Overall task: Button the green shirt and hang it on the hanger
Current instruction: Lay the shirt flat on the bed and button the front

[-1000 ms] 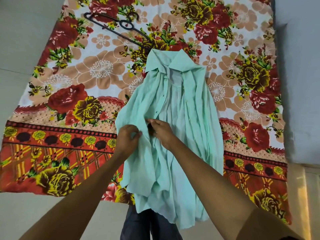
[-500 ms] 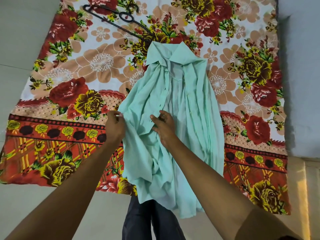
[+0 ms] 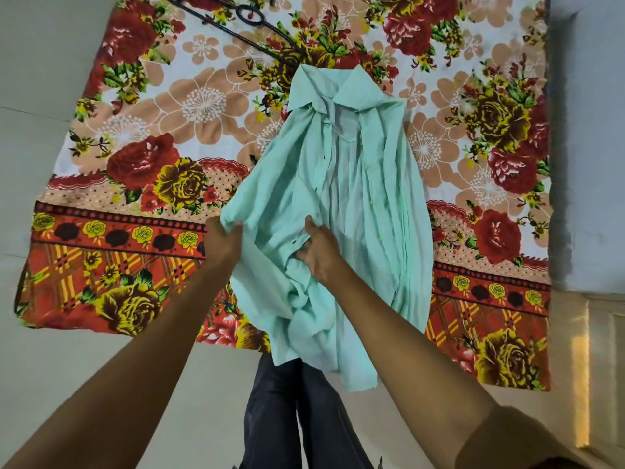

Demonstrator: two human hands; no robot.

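Observation:
A pale green shirt (image 3: 372, 204) lies collar-away on a floral cloth (image 3: 142, 170), its front open and crumpled, with small dark buttons along the left placket. My left hand (image 3: 221, 242) grips the shirt's left side edge and holds it out to the left. My right hand (image 3: 318, 252) presses on and pinches the left front panel near a button, at the shirt's middle. A black wire hanger (image 3: 243, 23) lies on the cloth beyond the collar, partly cut off by the top edge of the view.
The floral cloth is spread on a pale floor (image 3: 40, 96). A grey wall or raised block (image 3: 588, 137) runs along the right side. My dark trouser legs (image 3: 291, 411) show under the shirt's hem.
My left hand has moved left, away from the placket, drawing the shirt's left side outward. My right hand stays at the shirt's middle. The view has shifted slightly, with the hanger nearer the top edge.

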